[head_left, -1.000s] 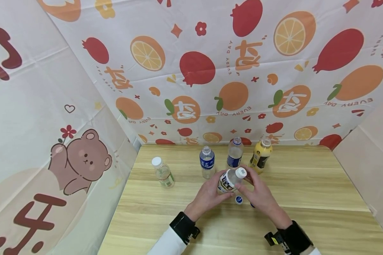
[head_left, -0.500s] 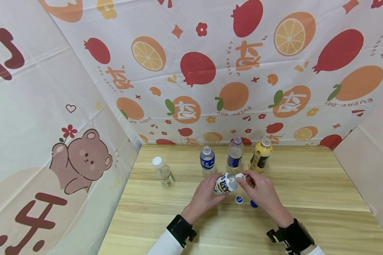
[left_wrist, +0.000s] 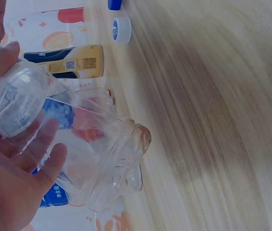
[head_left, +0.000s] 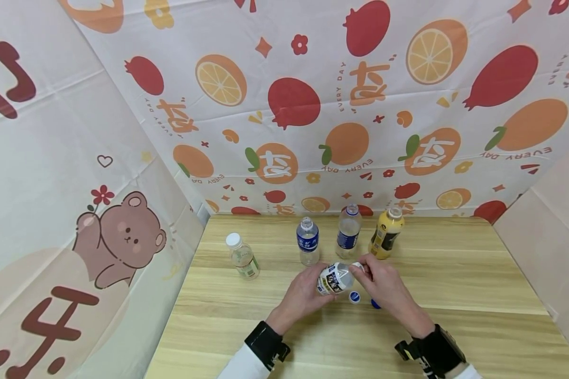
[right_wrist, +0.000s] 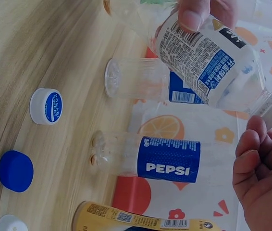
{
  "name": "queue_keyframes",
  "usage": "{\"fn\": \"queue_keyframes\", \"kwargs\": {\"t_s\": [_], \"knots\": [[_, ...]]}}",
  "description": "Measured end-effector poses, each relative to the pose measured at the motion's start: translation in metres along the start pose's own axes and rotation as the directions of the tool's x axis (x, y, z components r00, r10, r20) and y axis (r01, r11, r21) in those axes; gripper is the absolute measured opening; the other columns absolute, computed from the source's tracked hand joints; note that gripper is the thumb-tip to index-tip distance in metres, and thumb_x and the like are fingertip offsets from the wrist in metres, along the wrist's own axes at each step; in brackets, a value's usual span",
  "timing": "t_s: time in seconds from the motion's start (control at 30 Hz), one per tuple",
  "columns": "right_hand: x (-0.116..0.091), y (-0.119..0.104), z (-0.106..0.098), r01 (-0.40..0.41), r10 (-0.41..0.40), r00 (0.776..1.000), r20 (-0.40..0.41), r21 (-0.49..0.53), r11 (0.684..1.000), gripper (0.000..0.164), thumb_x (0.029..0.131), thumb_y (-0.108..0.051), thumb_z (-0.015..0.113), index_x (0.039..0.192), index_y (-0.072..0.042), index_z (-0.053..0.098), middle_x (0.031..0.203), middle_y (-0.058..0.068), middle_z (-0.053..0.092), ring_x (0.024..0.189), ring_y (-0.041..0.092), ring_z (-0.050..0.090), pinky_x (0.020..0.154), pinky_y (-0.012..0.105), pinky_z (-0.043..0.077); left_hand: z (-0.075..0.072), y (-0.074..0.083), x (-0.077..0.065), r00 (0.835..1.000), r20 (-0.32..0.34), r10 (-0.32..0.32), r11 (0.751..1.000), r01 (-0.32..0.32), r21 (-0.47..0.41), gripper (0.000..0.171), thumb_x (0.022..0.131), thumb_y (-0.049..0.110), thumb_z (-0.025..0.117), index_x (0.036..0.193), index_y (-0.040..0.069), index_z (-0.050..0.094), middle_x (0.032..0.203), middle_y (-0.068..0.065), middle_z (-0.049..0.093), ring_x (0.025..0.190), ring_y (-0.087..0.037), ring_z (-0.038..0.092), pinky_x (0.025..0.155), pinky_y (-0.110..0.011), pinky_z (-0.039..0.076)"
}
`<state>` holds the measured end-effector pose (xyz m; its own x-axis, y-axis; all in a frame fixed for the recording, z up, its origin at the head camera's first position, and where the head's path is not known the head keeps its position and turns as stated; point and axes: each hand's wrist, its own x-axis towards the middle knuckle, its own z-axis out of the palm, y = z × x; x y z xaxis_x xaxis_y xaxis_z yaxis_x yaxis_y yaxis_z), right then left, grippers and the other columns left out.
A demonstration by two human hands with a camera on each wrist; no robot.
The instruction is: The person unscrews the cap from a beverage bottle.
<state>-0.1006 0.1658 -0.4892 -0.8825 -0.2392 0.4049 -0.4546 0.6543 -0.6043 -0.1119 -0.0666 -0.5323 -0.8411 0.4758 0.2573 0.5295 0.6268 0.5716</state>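
Observation:
My left hand (head_left: 305, 295) grips a clear plastic bottle (head_left: 335, 279) with a white, black and blue label. The bottle is tilted, its neck pointing toward my right hand (head_left: 384, 279). Between right thumb and fingers I pinch the white bottle cap (right_wrist: 270, 110) at the mouth; whether its thread is still engaged cannot be seen. Below the bottle lie a white cap with a blue top (right_wrist: 47, 106) and a blue cap (right_wrist: 16, 171). A further white cap (right_wrist: 12, 224) shows at the right wrist view's lower edge.
Behind my hands stand a blue-labelled bottle (head_left: 307, 242), a Pepsi bottle (head_left: 348, 231) and a yellow bottle (head_left: 386, 234), all without caps. A clear bottle with a white cap (head_left: 243, 258) stands at left on the wooden table (head_left: 208, 326). A fruit-printed cloth (head_left: 246, 126) hangs behind.
The held bottle has come down slightly and tipped further over toward the right. My right fingers have moved from around the bottle's neck to pinching its cap.

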Motion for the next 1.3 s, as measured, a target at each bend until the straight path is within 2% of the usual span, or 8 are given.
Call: {"fn": "queue_keyframes", "kwargs": {"t_s": [0.13, 0.3, 0.4, 0.7, 0.87, 1.1, 1.3], "knots": [[0.0008, 0.0001, -0.0006, 0.016, -0.017, 0.999, 0.031, 0.013, 1.000, 0.010, 0.098, -0.011, 0.072, 0.102, -0.010, 0.062, 0.074, -0.012, 0.046, 0.060, -0.001, 0.041, 0.047, 0.020, 0.037, -0.0017, -0.0020, -0.0011, 0.999, 0.039, -0.017, 0.999, 0.019, -0.048, 0.071, 0.079, 0.028, 0.092, 0.138, 0.011, 0.056, 0.122, -0.002, 0.067, 0.106, -0.013, 0.064, 0.091, -0.028, 0.054], [0.0023, 0.0006, -0.0036, 0.042, -0.042, 0.996, 0.077, -0.008, 0.999, 0.009, 0.100, -0.013, 0.069, 0.103, -0.014, 0.061, 0.083, -0.011, 0.049, 0.067, 0.002, 0.045, 0.053, 0.020, 0.041, -0.0036, -0.0021, -0.0014, 0.991, 0.115, -0.063, 0.991, 0.076, -0.113, 0.070, 0.083, 0.037, 0.088, 0.140, 0.013, 0.056, 0.119, 0.002, 0.066, 0.101, -0.008, 0.062, 0.087, -0.024, 0.054], [0.0029, 0.0012, -0.0052, 0.053, -0.052, 0.993, 0.104, -0.008, 0.999, 0.007, 0.102, -0.014, 0.067, 0.105, -0.014, 0.060, 0.087, -0.010, 0.051, 0.071, 0.004, 0.047, 0.057, 0.021, 0.043, -0.0033, -0.0027, -0.0016, 0.988, 0.136, -0.079, 0.988, 0.096, -0.119, 0.071, 0.084, 0.042, 0.086, 0.141, 0.015, 0.055, 0.118, 0.003, 0.066, 0.100, -0.006, 0.062, 0.086, -0.023, 0.053], [0.0021, 0.0024, -0.0069, 0.144, -0.140, 0.983, 0.122, -0.026, 0.989, 0.014, 0.100, -0.008, 0.068, 0.112, -0.008, 0.063, 0.096, -0.007, 0.058, 0.081, 0.005, 0.051, 0.066, 0.024, 0.050, -0.0035, -0.0039, -0.0036, 0.991, 0.118, -0.068, 0.991, 0.080, -0.106, 0.070, 0.082, 0.040, 0.088, 0.139, 0.015, 0.057, 0.117, 0.003, 0.067, 0.098, -0.006, 0.062, 0.083, -0.023, 0.053], [0.0016, 0.0032, -0.0078, 0.162, -0.160, 0.979, 0.130, -0.004, 0.987, 0.016, 0.101, -0.007, 0.066, 0.116, -0.009, 0.063, 0.101, -0.008, 0.059, 0.084, 0.004, 0.051, 0.067, 0.025, 0.051, -0.0052, -0.0045, -0.0042, 0.990, 0.124, -0.065, 0.990, 0.079, -0.117, 0.069, 0.083, 0.040, 0.087, 0.140, 0.016, 0.056, 0.117, 0.004, 0.066, 0.098, -0.006, 0.062, 0.084, -0.023, 0.053], [0.0004, 0.0066, -0.0064, 0.264, -0.264, 0.958, 0.114, 0.019, 0.964, 0.024, 0.096, 0.004, 0.068, 0.118, -0.005, 0.063, 0.107, -0.006, 0.060, 0.089, 0.004, 0.051, 0.070, 0.025, 0.052, -0.0065, -0.0078, -0.0047, 0.987, 0.150, -0.054, 0.986, 0.077, -0.150, 0.071, 0.085, 0.040, 0.085, 0.145, 0.018, 0.054, 0.122, 0.004, 0.066, 0.103, -0.005, 0.061, 0.088, -0.024, 0.053], [-0.0008, 0.0072, -0.0061, 0.250, -0.252, 0.958, 0.133, 0.032, 0.968, 0.025, 0.097, 0.004, 0.066, 0.119, -0.007, 0.062, 0.110, -0.007, 0.059, 0.091, 0.003, 0.050, 0.071, 0.025, 0.051, -0.0064, -0.0103, -0.0049, 0.986, 0.161, -0.053, 0.986, 0.077, -0.149, 0.072, 0.086, 0.042, 0.084, 0.146, 0.018, 0.053, 0.124, 0.004, 0.066, 0.105, -0.006, 0.062, 0.091, -0.025, 0.053]]}}
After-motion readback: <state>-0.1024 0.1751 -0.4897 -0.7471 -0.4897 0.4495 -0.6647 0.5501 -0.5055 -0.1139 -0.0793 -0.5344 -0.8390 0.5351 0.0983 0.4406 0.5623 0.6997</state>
